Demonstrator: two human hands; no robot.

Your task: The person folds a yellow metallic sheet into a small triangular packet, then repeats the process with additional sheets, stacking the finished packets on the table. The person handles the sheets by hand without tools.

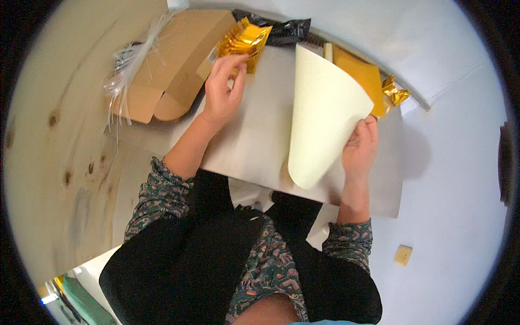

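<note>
A large pale yellow sheet [325,116], curled into a cone-like shape, stands over the table. My right hand [362,143] grips its right edge, thumb and fingers closed on it. To the left, my left hand [223,89] is raised at the near side of a fanned stack of gold foil pieces [246,40]. Its fingers are curled in toward the thumb like a pinch, and the fingertips overlap the foil. Whether anything is between them I cannot make out.
An open brown cardboard box [179,70] lies at the left, with clear plastic strands [132,67] hanging over its side. Black plastic [287,31] lies at the back. Right of the sheet are a flat golden-yellow piece [357,73] and crumpled gold foil [394,92], beside the white wall [455,162].
</note>
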